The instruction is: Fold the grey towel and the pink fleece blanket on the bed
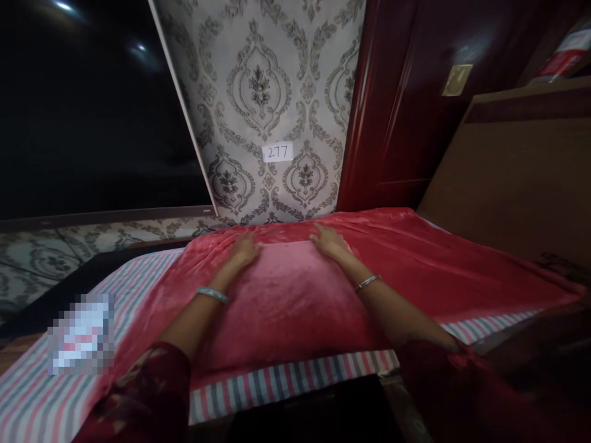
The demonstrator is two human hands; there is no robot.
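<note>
A red plush cloth is spread in front of me, with soft folds along its back edge. In its middle lies a lighter pink, smooth panel; I cannot tell whether this is a separate piece or a folded part. My left hand rests at the panel's far left corner, thumb and fingers apart. At the far right corner, my right hand touches the cloth with its fingers stretched out and nothing visibly held. Both arms reach forward, a bracelet on each wrist.
Beneath the red cloth, a striped cloth shows along the front and left. A blurred-out item lies on it. Behind are a dark screen, patterned wallpaper with a "277" paper label, a dark red wooden panel and a large cardboard box.
</note>
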